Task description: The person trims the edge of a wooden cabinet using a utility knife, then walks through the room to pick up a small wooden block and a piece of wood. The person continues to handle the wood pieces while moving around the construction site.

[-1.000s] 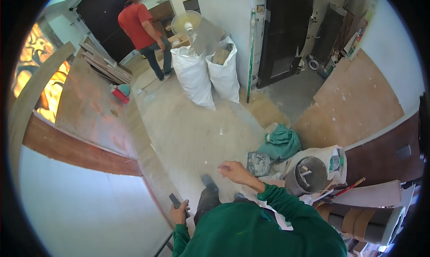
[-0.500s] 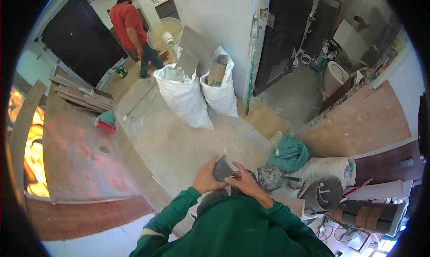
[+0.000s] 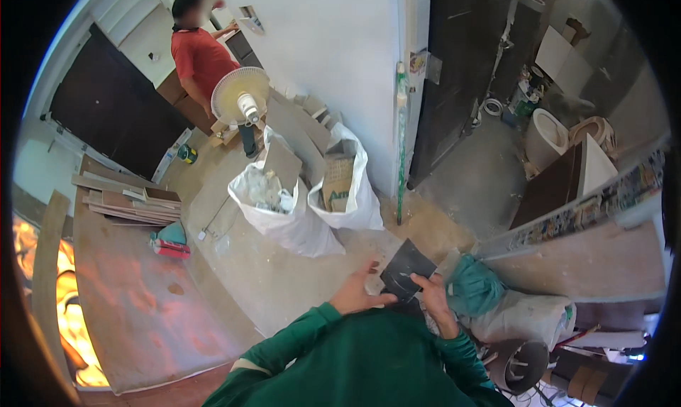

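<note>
A dark grey sheet of sandpaper (image 3: 406,271) with pale crease lines is held in front of my green top. My right hand (image 3: 438,304) grips its right side, the thumb lying across its face. At the sheet's left edge is my left hand (image 3: 357,292), fingers spread apart and the thumb near the lower corner. Whether that thumb touches the sheet I cannot tell.
Two white sacks of debris (image 3: 287,226) stand ahead, with a fan (image 3: 241,98) and a person in red (image 3: 202,63) beyond. Stacked boards (image 3: 131,201) lie at left. A green bundle (image 3: 477,285) and a dark bucket (image 3: 518,364) are at right, below an open door (image 3: 457,73).
The sandpaper now shows its wide face, and my left hand has opened away from it. My view has shifted. The person in red has raised an arm toward the counter.
</note>
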The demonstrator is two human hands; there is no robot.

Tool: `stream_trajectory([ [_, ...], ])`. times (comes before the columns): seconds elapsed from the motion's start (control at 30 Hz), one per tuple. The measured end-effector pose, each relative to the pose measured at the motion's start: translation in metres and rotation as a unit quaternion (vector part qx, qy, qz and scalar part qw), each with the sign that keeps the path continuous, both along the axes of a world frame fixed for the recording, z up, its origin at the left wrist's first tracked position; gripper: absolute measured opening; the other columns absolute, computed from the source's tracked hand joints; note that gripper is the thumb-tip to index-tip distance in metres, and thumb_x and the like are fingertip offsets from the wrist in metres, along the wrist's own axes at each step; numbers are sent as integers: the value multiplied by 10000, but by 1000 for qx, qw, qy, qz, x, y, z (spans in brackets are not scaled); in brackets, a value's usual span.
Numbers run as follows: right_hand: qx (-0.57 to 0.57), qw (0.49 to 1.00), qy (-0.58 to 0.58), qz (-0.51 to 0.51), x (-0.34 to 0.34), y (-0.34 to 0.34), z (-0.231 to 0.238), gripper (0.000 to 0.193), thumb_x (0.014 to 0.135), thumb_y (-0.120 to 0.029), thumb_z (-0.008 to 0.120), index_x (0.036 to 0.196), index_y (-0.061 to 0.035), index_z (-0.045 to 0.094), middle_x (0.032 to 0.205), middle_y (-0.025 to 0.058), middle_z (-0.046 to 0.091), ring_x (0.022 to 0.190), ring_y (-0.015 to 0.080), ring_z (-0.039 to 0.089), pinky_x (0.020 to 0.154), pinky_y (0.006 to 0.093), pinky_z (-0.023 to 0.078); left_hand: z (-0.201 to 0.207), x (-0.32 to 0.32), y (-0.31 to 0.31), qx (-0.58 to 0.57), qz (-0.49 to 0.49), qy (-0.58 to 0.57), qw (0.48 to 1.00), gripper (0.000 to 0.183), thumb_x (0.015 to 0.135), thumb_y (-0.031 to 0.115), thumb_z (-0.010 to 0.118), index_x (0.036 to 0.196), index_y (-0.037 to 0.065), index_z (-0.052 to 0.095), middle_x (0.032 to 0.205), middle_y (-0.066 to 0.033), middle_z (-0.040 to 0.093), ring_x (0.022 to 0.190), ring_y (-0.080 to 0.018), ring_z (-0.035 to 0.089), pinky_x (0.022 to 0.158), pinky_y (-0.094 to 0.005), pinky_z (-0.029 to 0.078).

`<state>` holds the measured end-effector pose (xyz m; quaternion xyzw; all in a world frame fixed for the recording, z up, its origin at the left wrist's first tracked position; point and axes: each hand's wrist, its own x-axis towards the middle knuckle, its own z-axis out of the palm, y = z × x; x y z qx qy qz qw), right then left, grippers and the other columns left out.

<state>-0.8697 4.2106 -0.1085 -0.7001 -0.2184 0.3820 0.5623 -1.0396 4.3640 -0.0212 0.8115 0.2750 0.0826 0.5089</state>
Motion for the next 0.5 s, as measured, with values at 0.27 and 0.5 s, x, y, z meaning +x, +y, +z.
stream_trajectory([
  [0.27,-84,978,-85,-169,125,20,-36,306,859,-235,672,928,63,662,946,115,688,848,231,592,784,371,454,-60,-33,253,7,253,36,967,429,814,146,735,1183,-39,614,931,-95,698,794,-137,654,720,-299,543],
  [0.5,-126,866,139,-463,75,-9,-24,219,824,-135,609,1007,-23,647,919,47,655,856,194,617,775,330,484,-9,30,479,236,140,111,955,431,775,206,717,1140,-11,644,1015,-154,690,968,-290,668,847,-364,525],
])
